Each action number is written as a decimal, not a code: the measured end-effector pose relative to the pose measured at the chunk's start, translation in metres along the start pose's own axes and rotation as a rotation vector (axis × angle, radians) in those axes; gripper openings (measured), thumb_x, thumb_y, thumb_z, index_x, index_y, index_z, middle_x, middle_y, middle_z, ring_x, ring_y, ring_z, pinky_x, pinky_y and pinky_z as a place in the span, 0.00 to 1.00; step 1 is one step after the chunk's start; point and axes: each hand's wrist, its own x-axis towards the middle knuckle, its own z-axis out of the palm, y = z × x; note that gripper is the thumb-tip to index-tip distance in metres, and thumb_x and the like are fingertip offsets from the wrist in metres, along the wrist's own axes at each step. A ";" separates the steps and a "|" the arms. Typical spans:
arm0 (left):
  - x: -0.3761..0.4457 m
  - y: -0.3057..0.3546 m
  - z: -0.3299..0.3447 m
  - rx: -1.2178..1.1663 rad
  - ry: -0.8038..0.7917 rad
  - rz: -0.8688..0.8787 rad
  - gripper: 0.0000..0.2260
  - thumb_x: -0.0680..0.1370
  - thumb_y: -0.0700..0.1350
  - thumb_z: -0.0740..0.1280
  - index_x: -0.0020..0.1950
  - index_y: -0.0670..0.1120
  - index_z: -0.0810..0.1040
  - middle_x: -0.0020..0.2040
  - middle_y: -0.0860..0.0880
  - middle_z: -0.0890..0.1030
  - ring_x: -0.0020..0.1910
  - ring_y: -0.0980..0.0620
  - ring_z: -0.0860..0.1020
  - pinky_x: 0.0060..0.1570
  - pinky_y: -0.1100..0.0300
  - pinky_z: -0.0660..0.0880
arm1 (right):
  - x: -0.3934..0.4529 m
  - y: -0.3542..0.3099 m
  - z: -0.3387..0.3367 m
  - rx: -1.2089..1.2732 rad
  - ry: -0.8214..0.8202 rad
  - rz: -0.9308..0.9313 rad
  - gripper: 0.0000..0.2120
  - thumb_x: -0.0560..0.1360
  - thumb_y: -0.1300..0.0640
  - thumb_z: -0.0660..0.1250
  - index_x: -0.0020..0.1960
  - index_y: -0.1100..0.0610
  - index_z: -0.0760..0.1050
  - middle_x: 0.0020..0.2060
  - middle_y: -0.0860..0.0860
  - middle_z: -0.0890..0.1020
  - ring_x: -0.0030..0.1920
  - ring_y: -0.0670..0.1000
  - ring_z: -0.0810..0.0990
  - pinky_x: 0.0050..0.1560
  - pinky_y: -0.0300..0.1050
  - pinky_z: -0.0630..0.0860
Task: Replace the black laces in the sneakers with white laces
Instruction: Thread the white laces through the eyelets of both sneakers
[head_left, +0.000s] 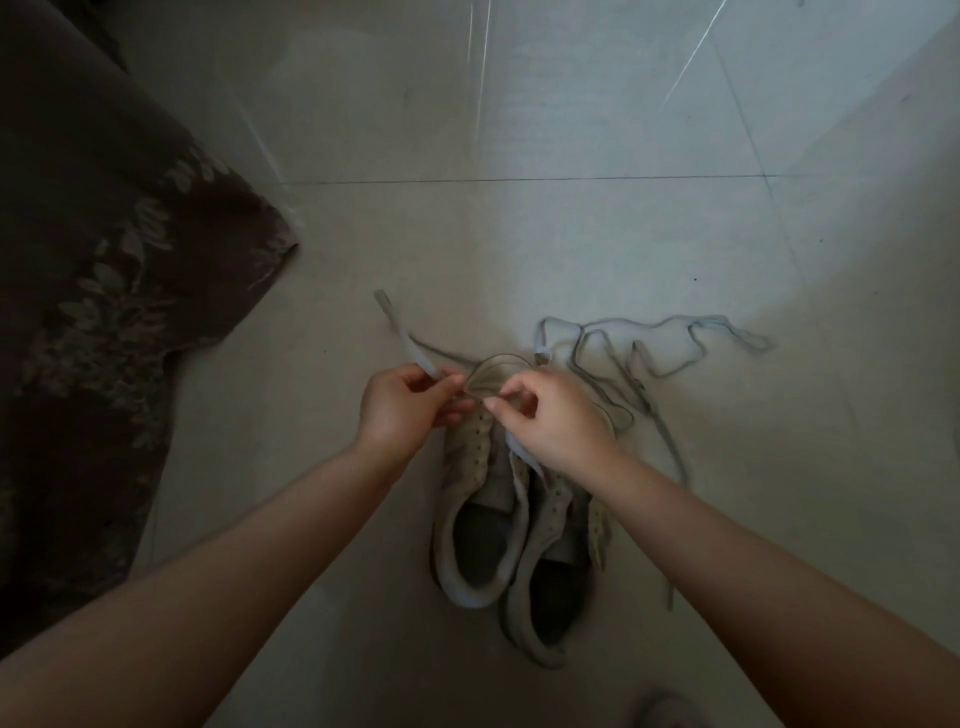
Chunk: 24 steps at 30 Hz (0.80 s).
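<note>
Two pale sneakers lie side by side on the floor, toes pointing away from me: the left sneaker (470, 525) and the right sneaker (550, 566). Both show bare eyelets. My left hand (402, 405) pinches a white lace (402, 340) whose free end trails up and to the left. My right hand (556, 415) pinches the same lace over the front eyelets of the left sneaker. A loop of lace arches between the two hands. The toes of both sneakers are hidden by my hands.
A second pale lace (670, 343) lies loose in zigzags on the tiled floor (571, 234) behind and right of the sneakers. A dark floral fabric (104, 312) covers the left side. A blurred pale object (670, 712) pokes in at the bottom edge.
</note>
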 end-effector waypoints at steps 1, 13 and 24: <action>0.001 -0.001 0.000 -0.001 0.003 0.014 0.04 0.75 0.33 0.68 0.42 0.40 0.79 0.35 0.45 0.81 0.30 0.57 0.81 0.36 0.66 0.79 | -0.001 0.000 0.001 -0.065 -0.007 -0.007 0.09 0.74 0.49 0.68 0.48 0.54 0.79 0.37 0.46 0.71 0.41 0.48 0.72 0.41 0.40 0.64; 0.017 -0.014 0.003 0.332 0.027 0.158 0.09 0.70 0.36 0.74 0.39 0.51 0.81 0.37 0.49 0.83 0.37 0.55 0.79 0.46 0.61 0.76 | -0.002 0.000 0.017 -0.126 0.042 0.055 0.09 0.73 0.57 0.67 0.51 0.54 0.83 0.36 0.45 0.70 0.48 0.54 0.76 0.40 0.39 0.60; 0.026 0.000 0.001 0.739 -0.148 0.413 0.04 0.71 0.37 0.72 0.45 0.42 0.84 0.45 0.46 0.85 0.46 0.52 0.81 0.51 0.60 0.76 | -0.003 0.003 0.023 -0.094 0.125 0.048 0.07 0.73 0.50 0.69 0.44 0.51 0.85 0.37 0.51 0.82 0.42 0.52 0.79 0.41 0.44 0.69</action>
